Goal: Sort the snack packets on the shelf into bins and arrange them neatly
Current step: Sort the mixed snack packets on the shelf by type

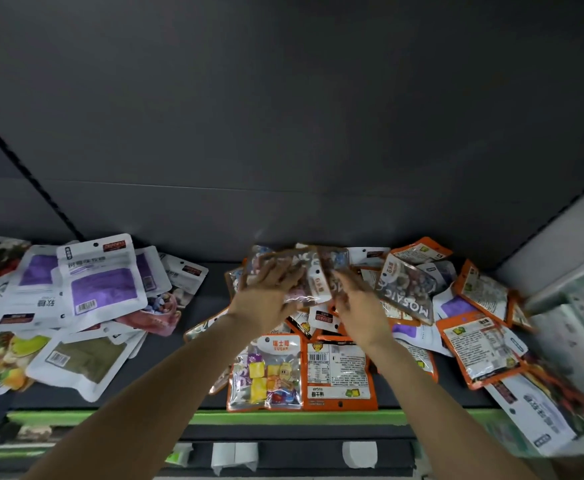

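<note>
Your shelf (186,344) is dark grey with a bright green front lip (110,418). The left pile's pouches (105,278) are white with purple panels; one near pouch (79,362) carries an olive panel. The right pile's packets (339,372) are orange-edged with white label backs. The candy packet (266,372) near you is clear, showing yellow, purple and red cubes.

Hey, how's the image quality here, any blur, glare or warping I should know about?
Head view: motion blur smears both hands, left and right, and the clear packets they hold; the right-edge packets are smeared too; wide-angle distortion bends the green shelf edge; lighting is dim, glare slight.
</note>
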### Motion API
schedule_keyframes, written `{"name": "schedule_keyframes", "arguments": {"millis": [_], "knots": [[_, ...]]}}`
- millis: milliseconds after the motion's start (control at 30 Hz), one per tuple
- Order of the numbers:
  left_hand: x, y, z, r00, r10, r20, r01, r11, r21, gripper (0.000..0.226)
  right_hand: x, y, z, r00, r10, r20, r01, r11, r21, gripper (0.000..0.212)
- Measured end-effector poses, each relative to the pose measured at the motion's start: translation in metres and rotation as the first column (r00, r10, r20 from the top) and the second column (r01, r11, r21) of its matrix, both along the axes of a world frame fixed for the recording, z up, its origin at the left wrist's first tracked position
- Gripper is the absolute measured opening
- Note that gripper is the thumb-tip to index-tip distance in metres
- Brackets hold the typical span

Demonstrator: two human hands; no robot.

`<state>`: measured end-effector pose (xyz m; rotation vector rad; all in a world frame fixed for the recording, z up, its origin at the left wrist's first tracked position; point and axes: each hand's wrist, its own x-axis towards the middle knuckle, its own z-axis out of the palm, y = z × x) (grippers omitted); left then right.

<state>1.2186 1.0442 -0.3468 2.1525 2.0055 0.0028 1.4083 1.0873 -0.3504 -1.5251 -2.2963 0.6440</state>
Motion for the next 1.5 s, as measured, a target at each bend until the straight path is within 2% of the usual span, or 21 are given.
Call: {"name": "schedule_keyframes", "arguments": {"millis": [33,100,167,233,333,433,533,633,733,833,900,967,1033,1133,1233,1333,1500], "knots": [[-0.004,-0.005,0.0,1.0,0.017,-0.01,-0.017,1.0,0.006,0.066,0.01,0.006,-0.004,0.992,-0.055,0.11,0.047,0.996,0.075,0.049],[-0.011,-0.014,0.001,0.997,0.079,-0.006,-0.079,0.997,-0.025,0.068,0.026,0.014,-0.011,0.951,-0.075,0.3,0.059,0.996,0.064,0.058],[-0.014,-0.019,0.004,0.988,0.155,-0.013,-0.155,0.988,0.004,0.067,0.033,0.016,-0.013,0.912,-0.014,0.41,0.009,1.0,0.013,0.067],[-0.008,-0.019,0.009,0.982,0.191,-0.014,-0.189,0.98,0.068,0.065,0.036,0.016,-0.014,0.894,0.013,0.447,-0.027,0.999,0.025,0.065],[0.012,-0.003,0.011,1.0,0.022,-0.02,-0.02,0.996,0.083,0.06,0.039,0.014,-0.011,0.883,0.037,0.468,-0.052,0.998,0.02,0.06],[0.026,0.009,0.002,0.998,-0.054,-0.046,0.051,0.997,-0.059,0.057,0.046,0.014,-0.007,0.867,0.053,0.496,-0.05,0.999,-0.02,0.061],[0.021,0.007,-0.007,0.999,0.003,-0.047,-0.007,0.994,-0.107,0.056,0.059,0.011,-0.004,0.866,0.067,0.496,-0.043,0.997,-0.06,0.059],[0.01,-0.001,-0.013,0.988,0.122,0.096,-0.11,0.987,-0.121,0.059,0.065,0.006,0.001,0.885,0.074,0.461,-0.039,0.996,-0.084,0.054],[0.001,-0.006,-0.02,0.929,0.271,0.252,-0.247,0.961,-0.122,0.065,0.056,0.003,0.005,0.877,0.026,0.479,0.011,0.997,-0.075,0.053],[-0.007,-0.009,-0.023,0.885,0.293,0.362,-0.267,0.956,-0.122,0.07,0.033,0.003,0.009,0.885,-0.038,0.464,0.039,0.999,0.007,0.061],[-0.012,-0.01,-0.02,0.843,0.298,0.447,-0.268,0.955,-0.129,0.062,0.013,0.003,0.008,0.897,-0.004,0.442,0.007,1.0,-0.005,0.065],[-0.012,-0.008,-0.015,0.78,0.32,0.538,-0.304,0.945,-0.122,0.046,-0.006,0.003,0.006,0.89,0.04,0.454,-0.003,0.997,-0.083,0.07],[-0.003,-0.002,-0.014,0.82,0.319,0.475,-0.3,0.947,-0.118,0.041,-0.016,0.001,0.004,0.878,0.042,0.476,0.01,0.994,-0.106,0.072],[0.007,0.006,-0.02,0.827,0.389,0.406,-0.331,0.92,-0.208,0.068,-0.019,-0.001,0.004,0.871,0.019,0.49,0.024,0.996,-0.083,0.07],[-0.003,0.009,-0.028,0.851,0.401,0.338,-0.342,0.913,-0.222,0.073,-0.019,-0.001,0.004,0.869,0.017,0.495,0.022,0.997,-0.074,0.078],[-0.014,0.006,-0.028,0.793,0.445,0.415,-0.388,0.895,-0.218,0.073,-0.023,-0.002,0.005,0.875,0.02,0.484,0.032,0.995,-0.099,0.076],[-0.018,0.001,-0.037,0.712,0.485,0.509,-0.448,0.871,-0.203,0.071,-0.022,-0.006,0.007,0.922,-0.018,0.386,0.059,0.994,-0.095,0.045]]}}
